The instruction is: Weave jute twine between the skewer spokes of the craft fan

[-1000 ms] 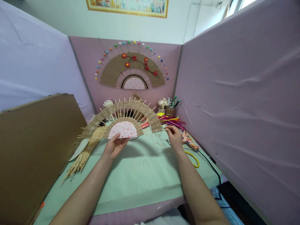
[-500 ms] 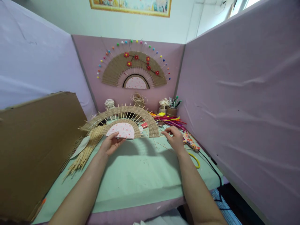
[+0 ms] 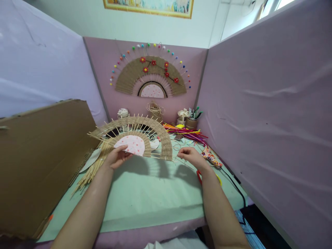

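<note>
My left hand grips the pink spotted half-disc at the base of a woven twine fan with bamboo skewer ribs, holding it tilted above the green table mat. My right hand sits just right of the fan's lower right corner, fingers pinched on a thin strand of twine that runs to the weave. A finished fan with red flowers and coloured beads hangs on the pink back wall.
A large cardboard sheet leans at the left. Loose bamboo skewers lie beside it. Twine spools, a pen cup, coloured pipe cleaners, a patterned glue gun with black cord and red-handled scissors crowd the back and right.
The fan has come down and tipped, its right end lower now. My right hand dropped slightly and drew away from the fan's corner. The view shifted a little leftward.
</note>
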Tool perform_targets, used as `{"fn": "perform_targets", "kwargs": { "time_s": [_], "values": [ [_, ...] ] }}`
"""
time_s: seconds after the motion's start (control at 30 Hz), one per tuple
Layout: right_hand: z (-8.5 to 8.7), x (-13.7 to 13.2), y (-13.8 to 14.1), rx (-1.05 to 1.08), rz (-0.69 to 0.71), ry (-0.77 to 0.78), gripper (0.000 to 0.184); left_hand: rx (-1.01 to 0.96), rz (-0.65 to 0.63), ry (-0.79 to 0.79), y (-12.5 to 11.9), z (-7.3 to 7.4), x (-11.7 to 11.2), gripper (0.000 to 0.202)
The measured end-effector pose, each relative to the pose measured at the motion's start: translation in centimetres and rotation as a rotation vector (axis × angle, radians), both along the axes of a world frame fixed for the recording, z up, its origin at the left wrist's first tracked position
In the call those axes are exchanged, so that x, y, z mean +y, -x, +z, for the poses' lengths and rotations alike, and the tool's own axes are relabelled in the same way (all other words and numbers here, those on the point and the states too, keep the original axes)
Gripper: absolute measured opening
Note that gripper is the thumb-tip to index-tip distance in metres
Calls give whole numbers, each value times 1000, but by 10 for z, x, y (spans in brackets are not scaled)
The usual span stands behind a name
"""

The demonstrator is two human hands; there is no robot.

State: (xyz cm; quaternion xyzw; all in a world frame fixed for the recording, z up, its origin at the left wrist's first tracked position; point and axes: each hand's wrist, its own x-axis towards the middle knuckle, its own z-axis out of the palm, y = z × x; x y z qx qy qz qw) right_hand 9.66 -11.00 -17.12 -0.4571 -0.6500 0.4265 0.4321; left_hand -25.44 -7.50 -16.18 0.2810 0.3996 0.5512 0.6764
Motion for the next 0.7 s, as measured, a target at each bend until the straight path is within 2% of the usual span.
{"fn": "perform_targets", "kwargs": {
  "time_s": [0.13,0.33,0.47,0.57,0.7],
  "values": [
    [3,-6,-1,131,126,98,23,-6,-3,12,1,0,0,17],
    [-9,-2,-3,166,298,235,18,14,-34,36,3,-1,-1,17],
    [-13,-2,-2,223,405,265,23,-3,-50,64,3,-4,0,18],
    [-12,-4,0,241,433,231,28,-42,-73,76,-2,-6,-1,20],
    [-13,-3,8,258,392,191,31,-98,-106,97,-14,-7,-3,19]
  ]
}}
